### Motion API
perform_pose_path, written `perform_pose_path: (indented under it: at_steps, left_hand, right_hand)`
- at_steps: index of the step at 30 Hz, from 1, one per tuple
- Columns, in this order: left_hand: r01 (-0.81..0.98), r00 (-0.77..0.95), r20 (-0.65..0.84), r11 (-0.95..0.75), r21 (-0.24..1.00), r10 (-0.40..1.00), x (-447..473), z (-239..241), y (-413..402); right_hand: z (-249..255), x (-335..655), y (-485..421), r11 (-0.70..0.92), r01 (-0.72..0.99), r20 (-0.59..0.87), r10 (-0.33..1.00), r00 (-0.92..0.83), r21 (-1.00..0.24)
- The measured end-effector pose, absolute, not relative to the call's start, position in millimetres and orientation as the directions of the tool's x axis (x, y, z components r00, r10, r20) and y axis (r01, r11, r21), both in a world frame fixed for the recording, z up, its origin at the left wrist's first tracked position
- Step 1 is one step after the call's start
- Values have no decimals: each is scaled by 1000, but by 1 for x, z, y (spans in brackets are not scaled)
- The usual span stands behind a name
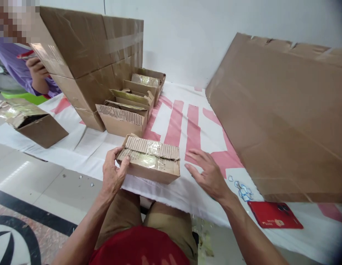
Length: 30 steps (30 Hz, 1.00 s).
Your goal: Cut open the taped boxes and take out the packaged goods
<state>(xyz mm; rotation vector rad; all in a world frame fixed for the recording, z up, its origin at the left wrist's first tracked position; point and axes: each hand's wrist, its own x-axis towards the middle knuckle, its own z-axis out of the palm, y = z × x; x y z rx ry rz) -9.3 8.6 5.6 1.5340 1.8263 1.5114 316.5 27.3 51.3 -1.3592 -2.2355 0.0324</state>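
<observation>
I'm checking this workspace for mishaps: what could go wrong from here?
The small box sits near the front edge of the table, held only by the left hand, so it might slip off. The open right hand's forearm passes close to the red phone and could nudge it.

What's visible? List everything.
Taped carton: 1, brown, near edge
Row cartons: several, brown, behind it
Side carton: 1, brown, left
Cardboard block: 1, brown, back left
Cardboard panel: 1, brown, right
Phone: 1, red, right
Small pieces: several, blue-edged, by phone
Cloth: 1, white and red, under cartons
Wall: 1, white, back
Floor: 1, pale and dark, below
Scraps: several, pale, floor
Co-worker: 1, in purple, left
Unclear object: 1, green, left
Left grip: 1, bare, on taped carton
Right grip: 1, bare, beside it
Top: 1, red, bottom
Trousers: 1, brown, bottom
</observation>
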Motion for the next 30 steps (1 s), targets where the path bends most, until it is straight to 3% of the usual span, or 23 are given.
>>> perform_pose_path:
  at_steps: [5,8,13,20,23,28,30]
  left_hand:
    - [485,-372,353,-145,863,859,-7,1,8]
    - [459,-355,362,-177,871,862,-7,-3,7]
    - [457,-346,395,-215,863,851,-8,-9,7]
    - [457,-365,387,-200,867,847,-6,-9,11]
    - [459,-365,403,-214,862,839,-4,-7,11]
    - [449,-331,401,-230,863,854,-7,-7,11]
    - [437,-324,369,-208,875,871,-10,-5,11]
  right_hand:
    - [82,259,61,650,759,134,756,-641,-37]
    - [79,252,69,635,768,88,763,-640,80]
    - [85,260,63,697,712,50,711,-701,84]
    - [91,241,61,653,711,-72,748,-660,261]
    - [88,248,65,639,753,-26,765,-644,156]
    - [98,261,82,559,789,29,820,-572,-255]
    - [104,259,90,517,781,26,839,-544,-351]
